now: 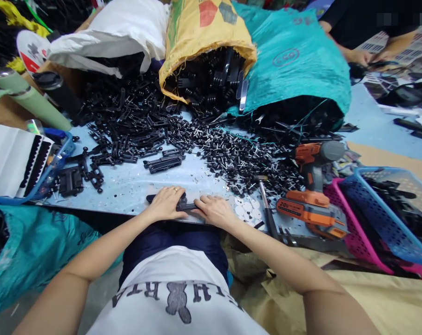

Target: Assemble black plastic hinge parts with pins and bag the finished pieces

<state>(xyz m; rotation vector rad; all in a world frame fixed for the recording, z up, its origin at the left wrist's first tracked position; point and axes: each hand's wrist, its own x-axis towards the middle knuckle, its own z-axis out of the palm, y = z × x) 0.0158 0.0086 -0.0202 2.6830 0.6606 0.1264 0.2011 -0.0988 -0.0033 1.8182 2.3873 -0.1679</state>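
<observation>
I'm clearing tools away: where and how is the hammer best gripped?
Likely by the dark grip, from the near side, with the right hand once it is free of the black part. The hammer lies with its head at the far end and its grip toward the near edge of the table. The drill crowds its right side.

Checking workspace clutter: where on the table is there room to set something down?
Mostly bare, with specks: the strip of table between the dark block and the left hand. A smaller patch lies between the black strips and the pins. Crowded: the right front, with hammer, drill and baskets.
</observation>
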